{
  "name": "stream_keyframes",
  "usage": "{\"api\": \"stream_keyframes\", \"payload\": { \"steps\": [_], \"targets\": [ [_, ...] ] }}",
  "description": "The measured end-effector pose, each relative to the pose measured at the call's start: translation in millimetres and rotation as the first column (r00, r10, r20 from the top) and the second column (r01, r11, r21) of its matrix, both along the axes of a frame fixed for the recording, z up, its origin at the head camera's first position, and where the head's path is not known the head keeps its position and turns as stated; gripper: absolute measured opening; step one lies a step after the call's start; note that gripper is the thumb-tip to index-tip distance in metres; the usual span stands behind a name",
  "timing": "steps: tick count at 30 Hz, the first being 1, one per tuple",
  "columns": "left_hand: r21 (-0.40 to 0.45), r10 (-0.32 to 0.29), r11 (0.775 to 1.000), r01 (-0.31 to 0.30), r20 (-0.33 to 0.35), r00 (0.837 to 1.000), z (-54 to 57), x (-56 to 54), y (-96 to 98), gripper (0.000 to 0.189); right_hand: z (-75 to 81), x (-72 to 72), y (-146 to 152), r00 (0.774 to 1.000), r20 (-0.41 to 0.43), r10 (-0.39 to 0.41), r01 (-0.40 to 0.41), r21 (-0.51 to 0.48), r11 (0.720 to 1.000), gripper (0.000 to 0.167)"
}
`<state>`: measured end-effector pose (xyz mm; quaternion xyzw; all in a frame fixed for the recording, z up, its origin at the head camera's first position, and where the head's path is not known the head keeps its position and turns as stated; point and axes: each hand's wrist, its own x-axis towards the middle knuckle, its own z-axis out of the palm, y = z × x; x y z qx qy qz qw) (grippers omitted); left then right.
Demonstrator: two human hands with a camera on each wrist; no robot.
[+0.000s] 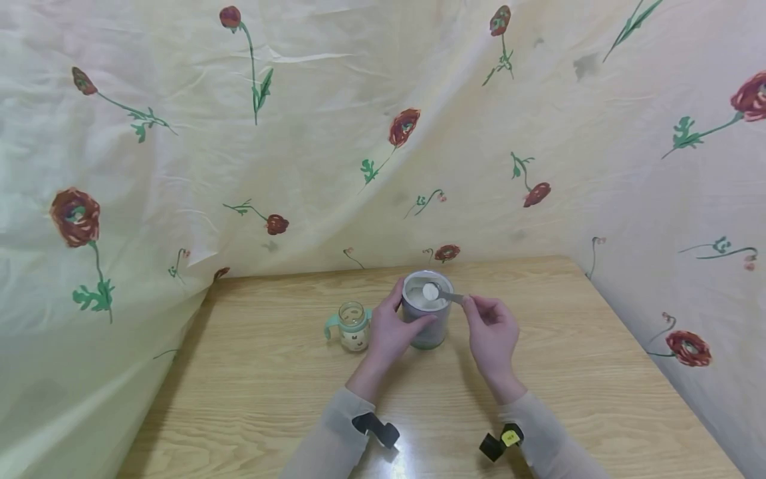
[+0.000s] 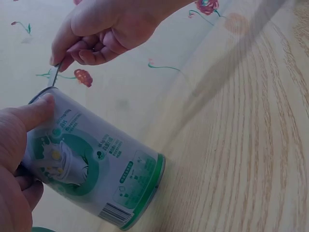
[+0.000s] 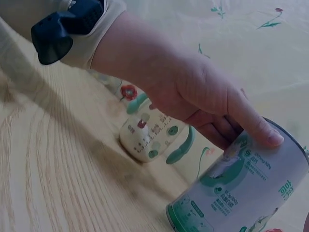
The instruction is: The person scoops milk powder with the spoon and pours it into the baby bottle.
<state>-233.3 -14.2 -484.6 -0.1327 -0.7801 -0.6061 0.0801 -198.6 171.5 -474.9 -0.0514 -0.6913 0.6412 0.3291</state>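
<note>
A white-and-green powder can [image 1: 432, 327] stands on the table with its top uncovered. My left hand [image 1: 390, 334] grips its side near the rim, the thumb lying across the front. Between the thumb and fingers of my right hand [image 1: 494, 338] is the handle of a spoon [image 1: 453, 297]. White powder fills the spoon's bowl, which is over the can's mouth. In the left wrist view, the spoon [image 2: 54, 75] shows only as a short length above the rim. Left of the can is a glass bottle [image 1: 354, 338] with mint-green handles and an uncovered neck.
The wooden table [image 1: 269, 399] runs up to a flower-printed cloth [image 1: 335, 133] behind it and at both sides. Bare wood lies left of the bottle and right of my right hand. Dark camera mounts [image 1: 376, 429] sit on both sleeves.
</note>
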Motion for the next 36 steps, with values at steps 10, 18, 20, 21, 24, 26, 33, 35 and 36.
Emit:
{"api": "stream_keyframes", "payload": {
  "steps": [10,18,20,21,24,26,33,35,36],
  "targets": [
    [0.003,-0.022,1.0,0.022,-0.015,1.0,6.7,2.8,-5.3,0.091,4.7,1.5,-2.4,0.994,0.104,0.035,-0.019,-0.153,0.988,0.022],
    [-0.007,-0.03,1.0,0.03,0.017,0.999,10.2,5.5,-8.2,0.091,8.4,3.7,-5.6,0.988,0.146,0.043,-0.012,-0.211,0.977,0.026],
    [-0.002,-0.031,1.0,0.031,0.012,0.999,11.2,6.4,-9.3,0.09,8.6,4.2,-6.3,0.987,0.157,0.044,-0.007,-0.231,0.973,0.027],
    [-0.002,-0.031,1.0,0.031,0.01,0.999,12.0,7.0,-10.1,0.09,8.8,4.3,-6.9,0.986,0.161,0.044,-0.004,-0.243,0.97,0.027],
    [0.008,-0.036,0.999,0.036,0.017,0.999,15.3,8.9,-13.4,0.089,9.4,5.0,-8.4,0.984,0.172,0.053,-0.003,-0.279,0.96,0.026],
    [0.013,-0.038,0.999,0.037,0.028,0.999,17.7,10.1,-16.5,0.089,9.9,5.0,-9.5,0.983,0.172,0.063,-0.007,-0.309,0.951,0.024],
    [0.012,-0.04,0.999,0.04,-0.001,0.999,27.4,12.2,-34.8,0.09,16.9,7.0,-16.8,0.983,0.155,0.097,-0.023,-0.422,0.906,0.013],
    [0.008,-0.03,1.0,0.03,-0.017,0.999,30.8,13.3,-41.4,0.089,18.9,8.4,-18.8,0.983,0.151,0.105,-0.026,-0.451,0.892,0.011],
    [0.005,-0.023,1.0,0.023,-0.022,0.999,32.5,13.8,-44.6,0.088,19.8,8.9,-19.6,0.983,0.149,0.109,-0.029,-0.46,0.887,0.01]
  ]
}}
